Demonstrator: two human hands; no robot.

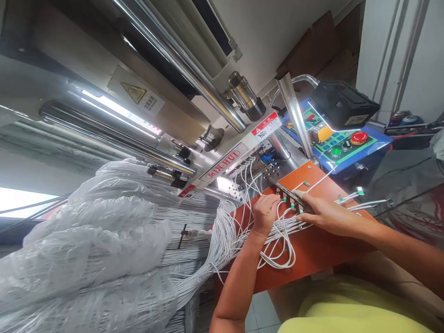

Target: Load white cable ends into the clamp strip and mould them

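The left hand (265, 212) curls into a loose fist on the orange worktop (312, 252), its grip pinching a few of the white cables (277, 240) that loop just below it. The right hand (324, 213) lies flat, fingers pressed together over a metal bar (289, 194), with green-tipped cable ends sticking out just under the fingertips. Beyond both grips stands the machine (222, 166). Left of the left grip, a thick cable bundle (194, 231) runs under clear plastic sheeting (97, 240).
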